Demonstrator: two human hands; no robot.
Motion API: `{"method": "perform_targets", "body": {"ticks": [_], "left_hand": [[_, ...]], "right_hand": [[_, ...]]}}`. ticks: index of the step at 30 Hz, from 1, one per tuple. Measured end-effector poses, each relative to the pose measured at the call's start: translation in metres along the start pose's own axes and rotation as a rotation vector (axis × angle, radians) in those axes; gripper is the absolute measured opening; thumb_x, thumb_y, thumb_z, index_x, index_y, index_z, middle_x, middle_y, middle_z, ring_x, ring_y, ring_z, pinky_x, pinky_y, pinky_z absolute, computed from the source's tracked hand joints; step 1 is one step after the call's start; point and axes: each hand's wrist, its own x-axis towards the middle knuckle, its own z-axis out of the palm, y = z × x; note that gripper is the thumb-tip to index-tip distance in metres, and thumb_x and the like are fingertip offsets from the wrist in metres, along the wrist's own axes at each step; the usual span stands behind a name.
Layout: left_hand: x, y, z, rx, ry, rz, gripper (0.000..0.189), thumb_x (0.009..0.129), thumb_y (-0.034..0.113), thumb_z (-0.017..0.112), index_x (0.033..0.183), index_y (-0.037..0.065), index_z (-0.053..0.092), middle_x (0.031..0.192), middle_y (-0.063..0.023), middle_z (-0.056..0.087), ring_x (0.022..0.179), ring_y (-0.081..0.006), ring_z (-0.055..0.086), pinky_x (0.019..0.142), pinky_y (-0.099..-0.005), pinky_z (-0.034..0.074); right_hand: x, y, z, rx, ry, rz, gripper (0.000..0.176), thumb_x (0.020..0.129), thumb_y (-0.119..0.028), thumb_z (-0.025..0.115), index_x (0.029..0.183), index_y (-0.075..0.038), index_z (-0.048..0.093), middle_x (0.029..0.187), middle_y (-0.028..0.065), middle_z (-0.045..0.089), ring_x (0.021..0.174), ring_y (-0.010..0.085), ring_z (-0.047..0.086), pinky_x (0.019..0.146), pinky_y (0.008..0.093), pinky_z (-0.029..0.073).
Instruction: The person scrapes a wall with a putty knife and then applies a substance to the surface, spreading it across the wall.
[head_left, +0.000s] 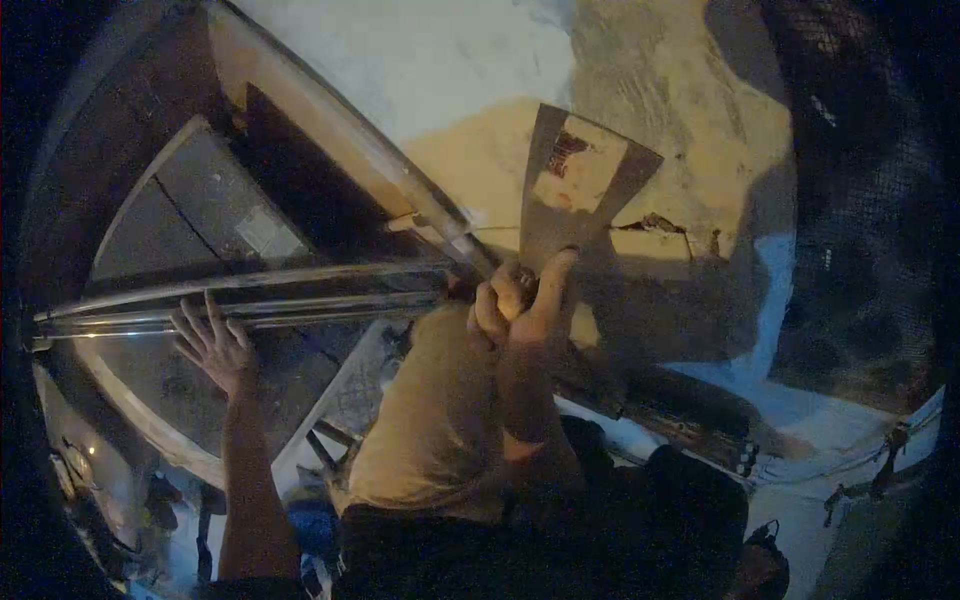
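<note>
My right hand (520, 300) is closed around the handle of a wide putty knife (580, 180). Its flat metal blade lies against a wall (470, 60) with a yellowish patch (480, 160) of filler, and some filler sticks to the blade. A crack (655, 225) runs through the patch just right of the blade. My left hand (212, 345) rests with fingers spread on a shiny metal railing (300, 295), holding nothing.
A second metal rail (360, 150) runs diagonally up along the wall. A dark window or panel (200, 210) sits behind the railing. Dark netting (880, 200) hangs at the right. The scene is dim, and straps and gear lie below.
</note>
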Motion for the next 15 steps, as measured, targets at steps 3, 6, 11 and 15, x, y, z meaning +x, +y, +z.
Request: {"method": "perform_targets", "body": {"ticks": [3, 6, 11, 15], "left_hand": [[0.0, -0.003, 0.008, 0.004, 0.03, -0.009, 0.051, 0.098, 0.042, 0.025, 0.147, 0.029, 0.031, 0.157, -0.0093, 0.018, 0.145, -0.0341, 0.011, 0.114, -0.0582, 0.009], [-0.002, 0.0, 0.0, 0.023, -0.007, -0.016, 0.051, 0.098, 0.042, 0.025, 0.147, 0.029, 0.031, 0.156, -0.0093, 0.019, 0.145, -0.034, 0.012, 0.114, -0.0583, 0.009], [-0.001, -0.002, -0.003, 0.049, 0.003, 0.026, 0.053, 0.099, 0.045, 0.023, 0.148, 0.026, 0.031, 0.156, -0.0097, 0.019, 0.145, -0.0346, 0.011, 0.114, -0.0579, 0.007], [0.002, 0.005, -0.01, -0.026, -0.008, -0.002, 0.053, 0.099, 0.044, 0.023, 0.148, 0.026, 0.031, 0.157, -0.0095, 0.017, 0.145, -0.0334, 0.009, 0.115, -0.0569, 0.005]], "right_hand": [[0.007, 0.008, -0.021, 0.094, -0.055, 0.028, 0.062, 0.094, -0.065, 0.032, 0.071, -0.009, 0.044, 0.045, 0.0004, 0.031, 0.028, 0.015, 0.027, 0.025, 0.0298, 0.025], [0.011, 0.004, -0.009, 0.028, -0.03, 0.035, 0.059, 0.095, -0.061, 0.036, 0.067, -0.009, 0.043, 0.044, 0.0012, 0.031, 0.026, 0.0159, 0.027, 0.025, 0.031, 0.025], [0.013, 0.01, -0.021, 0.116, -0.169, -0.031, 0.06, 0.095, -0.061, 0.035, 0.068, -0.008, 0.044, 0.047, 0.003, 0.036, 0.03, 0.017, 0.034, 0.028, 0.0312, 0.026], [-0.003, -0.02, 0.004, -0.032, -0.046, 0.042, 0.062, 0.096, -0.062, 0.03, 0.076, -0.007, 0.049, 0.051, 0.0023, 0.04, 0.031, 0.0151, 0.033, 0.029, 0.0275, 0.024]]}}
